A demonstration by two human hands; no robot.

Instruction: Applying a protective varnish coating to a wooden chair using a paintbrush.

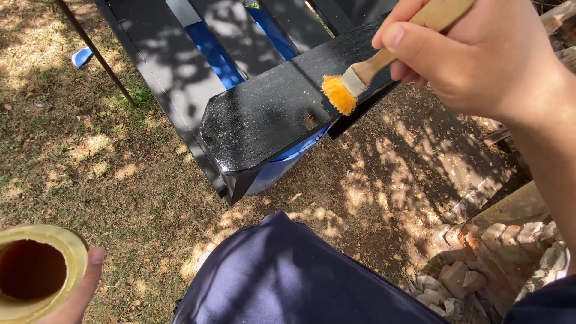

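My right hand (480,54) grips the pale wooden handle of a paintbrush (360,75) with orange bristles. The bristles touch the edge of a glossy black painted wooden plank (270,117), whose pointed end faces me. My left hand (81,288), at the bottom left corner, holds a yellowish round container (33,273) with dark brown liquid inside. My thumb rests on its rim.
More black planks (168,60) lie behind on a blue support (282,165). A thin dark rod (96,51) leans at the upper left. Dry grass and dirt cover the ground. Loose bricks and rubble (480,264) sit at the lower right. My dark blue trouser leg (288,276) fills the bottom middle.
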